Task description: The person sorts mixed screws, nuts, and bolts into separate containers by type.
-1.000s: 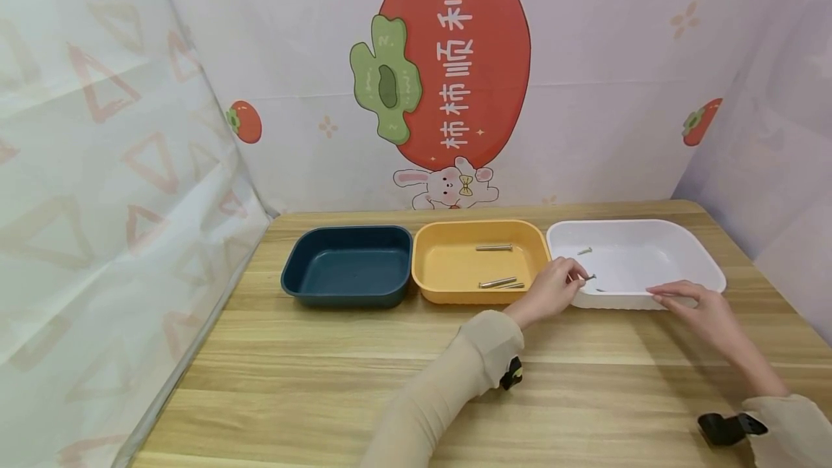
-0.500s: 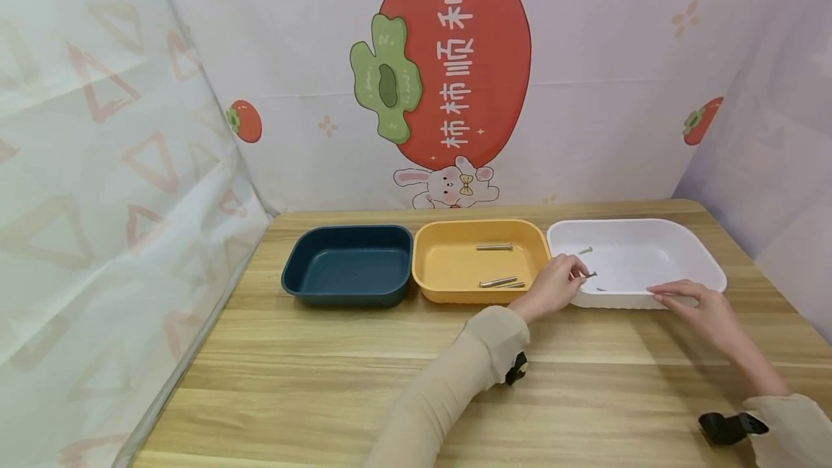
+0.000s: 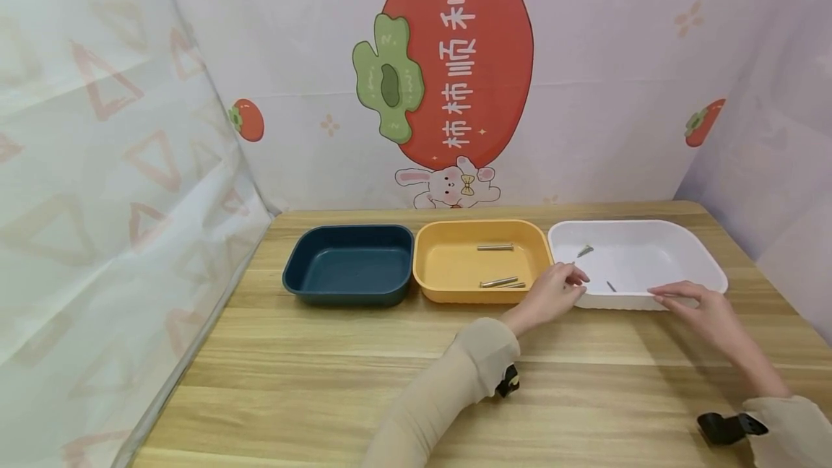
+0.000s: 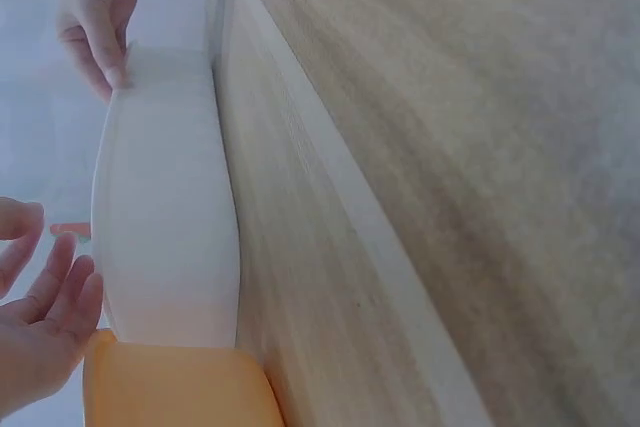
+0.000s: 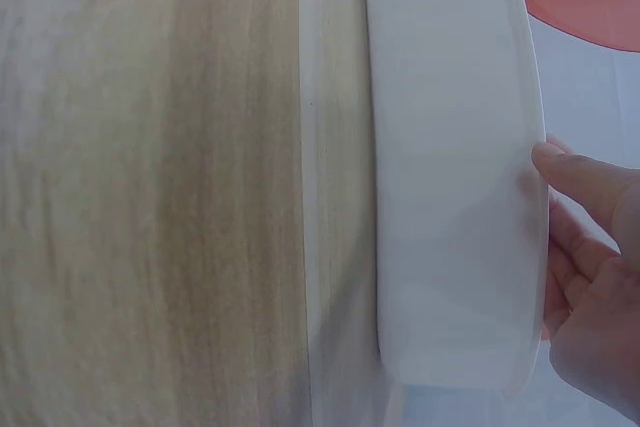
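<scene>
My left hand point(image 3: 552, 293) hovers over the near left corner of a white tray point(image 3: 650, 302), its fingers loosely bent. The left wrist view shows a gap between its thumb point(image 4: 22, 219) and fingers point(image 4: 60, 282), with no object visible there. Small screws point(image 3: 586, 250) lie towards the back left of the white tray; another small screw point(image 3: 611, 286) lies near its front wall. With the thumb outside and fingers inside, my right hand point(image 3: 702, 313) pinches the front rim of that tray, as the right wrist view point(image 5: 600, 237) confirms.
A yellow tray point(image 3: 455, 297) with several long bolts point(image 3: 498, 282) stands left of the white one. Beyond it is a dark blue tray point(image 3: 351, 300). All stand along the back of the wooden table point(image 3: 312, 381), before a printed curtain point(image 3: 585, 128).
The small screw pinched in my left hand has been let go into the white tray. That hand has drawn back slightly to the left and down. My right hand has stayed on the rim.
</scene>
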Demonstrator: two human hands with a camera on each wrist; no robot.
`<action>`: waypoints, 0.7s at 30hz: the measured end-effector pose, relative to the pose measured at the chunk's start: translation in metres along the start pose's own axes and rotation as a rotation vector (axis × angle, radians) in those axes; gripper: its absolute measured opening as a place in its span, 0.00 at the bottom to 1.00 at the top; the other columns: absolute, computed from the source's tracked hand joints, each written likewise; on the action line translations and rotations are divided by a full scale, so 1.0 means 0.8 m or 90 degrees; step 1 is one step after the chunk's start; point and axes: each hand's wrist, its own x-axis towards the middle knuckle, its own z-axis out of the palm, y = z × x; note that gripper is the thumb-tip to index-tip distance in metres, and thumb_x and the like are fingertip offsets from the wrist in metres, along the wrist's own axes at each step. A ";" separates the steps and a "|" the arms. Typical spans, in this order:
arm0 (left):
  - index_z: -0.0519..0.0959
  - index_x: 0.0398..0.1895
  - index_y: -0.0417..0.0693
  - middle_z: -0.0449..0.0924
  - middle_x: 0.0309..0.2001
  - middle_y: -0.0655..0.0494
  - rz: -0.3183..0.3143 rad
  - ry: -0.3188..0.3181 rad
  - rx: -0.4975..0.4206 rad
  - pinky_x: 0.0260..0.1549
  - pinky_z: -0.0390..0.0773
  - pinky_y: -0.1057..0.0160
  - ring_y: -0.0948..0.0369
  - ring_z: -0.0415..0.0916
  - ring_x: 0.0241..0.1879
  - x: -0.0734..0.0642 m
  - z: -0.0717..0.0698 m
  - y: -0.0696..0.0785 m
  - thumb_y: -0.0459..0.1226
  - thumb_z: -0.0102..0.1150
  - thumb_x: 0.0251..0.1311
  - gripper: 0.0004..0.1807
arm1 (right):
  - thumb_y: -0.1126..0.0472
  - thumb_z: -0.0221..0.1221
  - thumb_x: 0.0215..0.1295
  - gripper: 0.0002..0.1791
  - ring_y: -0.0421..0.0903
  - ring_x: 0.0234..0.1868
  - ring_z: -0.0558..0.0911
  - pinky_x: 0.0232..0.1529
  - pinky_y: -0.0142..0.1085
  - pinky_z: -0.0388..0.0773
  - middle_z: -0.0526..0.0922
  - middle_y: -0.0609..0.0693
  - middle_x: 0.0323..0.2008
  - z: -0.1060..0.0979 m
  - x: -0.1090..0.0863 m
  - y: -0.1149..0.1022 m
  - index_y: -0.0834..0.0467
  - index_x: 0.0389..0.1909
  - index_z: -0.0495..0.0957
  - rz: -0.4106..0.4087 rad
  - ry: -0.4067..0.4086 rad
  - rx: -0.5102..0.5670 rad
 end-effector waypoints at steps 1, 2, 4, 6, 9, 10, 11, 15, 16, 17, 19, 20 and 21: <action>0.77 0.40 0.44 0.74 0.36 0.60 0.000 0.000 -0.006 0.33 0.64 0.84 0.73 0.69 0.35 -0.002 -0.001 0.000 0.34 0.52 0.58 0.08 | 0.69 0.57 0.56 0.07 0.15 0.40 0.64 0.38 0.10 0.55 0.70 0.20 0.34 0.000 0.000 0.000 0.66 0.35 0.79 0.000 0.000 0.000; 0.77 0.40 0.45 0.74 0.36 0.60 -0.001 -0.001 -0.014 0.33 0.64 0.84 0.73 0.69 0.35 -0.003 -0.001 -0.001 0.34 0.52 0.57 0.08 | 0.69 0.57 0.56 0.07 0.15 0.40 0.64 0.38 0.10 0.55 0.70 0.20 0.34 0.000 0.000 0.000 0.66 0.35 0.79 0.001 0.001 0.000; 0.77 0.40 0.45 0.74 0.37 0.60 0.001 -0.001 -0.025 0.33 0.64 0.83 0.73 0.69 0.36 -0.007 -0.003 -0.001 0.34 0.53 0.57 0.08 | 0.68 0.57 0.56 0.07 0.14 0.40 0.64 0.38 0.10 0.54 0.70 0.20 0.34 0.000 0.000 0.001 0.66 0.34 0.79 0.001 0.003 -0.001; 0.76 0.40 0.45 0.74 0.38 0.59 0.004 0.001 -0.032 0.34 0.65 0.83 0.72 0.69 0.36 -0.010 -0.005 -0.002 0.34 0.53 0.57 0.08 | 0.68 0.57 0.56 0.06 0.14 0.40 0.64 0.38 0.10 0.54 0.71 0.19 0.34 0.000 0.000 0.000 0.66 0.34 0.79 0.001 0.005 -0.002; 0.76 0.39 0.45 0.75 0.37 0.59 0.006 0.006 -0.032 0.33 0.65 0.83 0.72 0.69 0.36 -0.015 -0.009 -0.004 0.33 0.54 0.56 0.08 | 0.68 0.57 0.56 0.06 0.14 0.39 0.64 0.38 0.09 0.54 0.70 0.19 0.34 -0.001 0.001 0.000 0.66 0.34 0.79 0.003 0.004 -0.004; 0.76 0.39 0.44 0.75 0.37 0.59 0.007 0.008 -0.032 0.33 0.65 0.83 0.72 0.69 0.36 -0.017 -0.011 -0.004 0.33 0.54 0.56 0.08 | 0.68 0.57 0.56 0.07 0.14 0.39 0.64 0.38 0.09 0.54 0.70 0.19 0.34 -0.001 0.002 -0.001 0.66 0.34 0.79 0.005 0.004 -0.006; 0.76 0.39 0.44 0.75 0.37 0.58 0.008 0.010 -0.037 0.33 0.65 0.83 0.72 0.69 0.36 -0.019 -0.012 -0.005 0.33 0.54 0.56 0.08 | 0.68 0.57 0.56 0.07 0.14 0.39 0.64 0.38 0.09 0.54 0.70 0.19 0.34 -0.001 0.002 -0.001 0.66 0.34 0.79 0.007 0.004 -0.008; 0.76 0.39 0.43 0.74 0.37 0.58 0.003 0.012 -0.060 0.36 0.66 0.82 0.72 0.69 0.36 -0.026 -0.018 -0.007 0.34 0.54 0.57 0.08 | 0.67 0.58 0.56 0.07 0.13 0.39 0.63 0.37 0.10 0.55 0.69 0.18 0.33 -0.003 0.002 -0.003 0.66 0.34 0.79 0.020 -0.001 -0.015; 0.76 0.40 0.43 0.74 0.37 0.58 0.001 0.011 -0.068 0.37 0.66 0.81 0.72 0.69 0.36 -0.028 -0.019 -0.007 0.34 0.54 0.57 0.08 | 0.67 0.58 0.56 0.07 0.13 0.39 0.63 0.36 0.10 0.55 0.69 0.18 0.33 -0.003 0.003 -0.003 0.66 0.35 0.79 0.023 -0.001 -0.018; 0.76 0.40 0.43 0.74 0.37 0.58 -0.003 0.012 -0.075 0.37 0.67 0.81 0.72 0.69 0.36 -0.030 -0.021 -0.008 0.33 0.54 0.57 0.08 | 0.66 0.58 0.56 0.08 0.13 0.38 0.63 0.36 0.10 0.56 0.69 0.18 0.33 -0.004 0.003 -0.003 0.66 0.35 0.79 0.026 -0.002 -0.020; 0.76 0.40 0.43 0.74 0.37 0.58 -0.009 0.014 -0.088 0.37 0.67 0.80 0.71 0.69 0.36 -0.033 -0.024 -0.010 0.33 0.53 0.57 0.08 | 0.66 0.58 0.56 0.08 0.13 0.38 0.64 0.35 0.11 0.57 0.70 0.19 0.33 -0.004 0.004 -0.004 0.66 0.35 0.79 0.032 -0.003 -0.022; 0.76 0.39 0.43 0.74 0.37 0.58 -0.009 0.017 -0.091 0.37 0.68 0.79 0.71 0.70 0.37 -0.035 -0.026 -0.011 0.33 0.54 0.57 0.08 | 0.66 0.58 0.56 0.08 0.14 0.37 0.64 0.35 0.12 0.58 0.70 0.19 0.33 -0.005 0.004 -0.004 0.66 0.35 0.79 0.036 -0.003 -0.023; 0.76 0.39 0.43 0.74 0.36 0.58 -0.007 0.019 -0.095 0.37 0.68 0.78 0.70 0.70 0.37 -0.037 -0.028 -0.012 0.33 0.54 0.57 0.08 | 0.66 0.58 0.56 0.08 0.14 0.37 0.64 0.34 0.12 0.58 0.70 0.19 0.33 -0.005 0.005 -0.005 0.66 0.35 0.79 0.039 -0.004 -0.024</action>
